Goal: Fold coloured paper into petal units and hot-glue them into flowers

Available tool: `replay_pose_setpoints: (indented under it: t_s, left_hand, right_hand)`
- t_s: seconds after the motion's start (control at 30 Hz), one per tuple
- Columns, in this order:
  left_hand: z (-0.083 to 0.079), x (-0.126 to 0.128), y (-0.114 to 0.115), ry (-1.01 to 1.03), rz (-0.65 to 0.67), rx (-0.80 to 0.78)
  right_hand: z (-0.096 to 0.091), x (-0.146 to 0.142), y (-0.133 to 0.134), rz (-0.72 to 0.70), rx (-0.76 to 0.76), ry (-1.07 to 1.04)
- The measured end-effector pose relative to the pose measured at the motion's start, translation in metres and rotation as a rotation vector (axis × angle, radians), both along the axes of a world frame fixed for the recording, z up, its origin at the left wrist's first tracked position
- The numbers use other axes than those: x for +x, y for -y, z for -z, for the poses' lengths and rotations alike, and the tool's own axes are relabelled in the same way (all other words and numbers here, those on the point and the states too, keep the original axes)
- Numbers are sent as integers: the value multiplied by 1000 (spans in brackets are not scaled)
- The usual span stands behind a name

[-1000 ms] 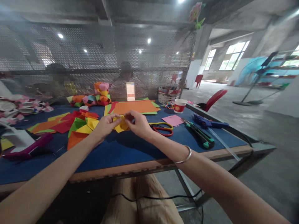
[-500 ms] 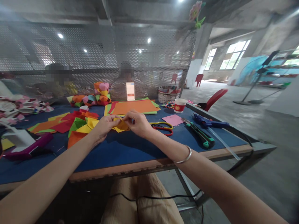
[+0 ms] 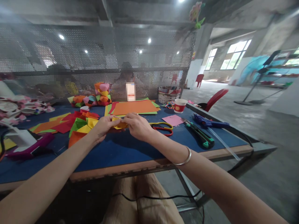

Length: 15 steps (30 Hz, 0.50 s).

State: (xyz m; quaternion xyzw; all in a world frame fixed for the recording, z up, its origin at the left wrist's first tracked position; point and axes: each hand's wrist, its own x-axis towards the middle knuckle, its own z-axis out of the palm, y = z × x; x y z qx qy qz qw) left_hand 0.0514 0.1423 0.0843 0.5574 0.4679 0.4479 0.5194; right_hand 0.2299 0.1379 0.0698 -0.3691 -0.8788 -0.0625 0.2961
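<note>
Well, purple tool (image 3: 37, 147): far left on the desk (image 3: 112, 155); no lettering I can read.
Loose paper (image 3: 78, 124): bright pile beside the left hand (image 3: 104, 126); a sweep of that forearm could scatter it.
Left hand: thumb and fingers pinch the left side of the yellow paper.
Yellow paper (image 3: 120, 125): between both hands, seemingly raised off the desk; a loosened pinch could let it slip or crease askew.
Pale card (image 3: 131, 92): upright at the back, red band low down; print too blurred to read.
Sheets (image 3: 133, 106): stacked beyond the hands, orange uppermost, blank.
Right hand (image 3: 139, 126): closed on the paper's right side, fingertips partly hidden.
Scissors (image 3: 161, 128): handles just beside the right hand, blades out of sight; a careless shift could knock them.
Cup (image 3: 180, 105): red band, pale emblem, wording illegible.
Cutter (image 3: 199, 133): tip by the pink square (image 3: 173, 120); a blind reach risks a nick if its blade is out.
Glue gun (image 3: 207, 121): a tug on its cord could drag it.
</note>
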Motion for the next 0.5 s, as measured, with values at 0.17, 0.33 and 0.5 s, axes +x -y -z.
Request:
replay_pose_setpoints:
  t_s: [0.17,0.33,0.5]
  left_hand:
    - [4,-1,-3,-22,-3,55]
    - [10,-5,-10,-144,-27,259]
    - [10,-7,-11,-377,-80,469]
  right_hand:
    - [0,0,-1,-33,-15,-86]
    - [-1,-2,-2,-20,-86,-304]
    - [-1,-4,-3,60,-227,-410]
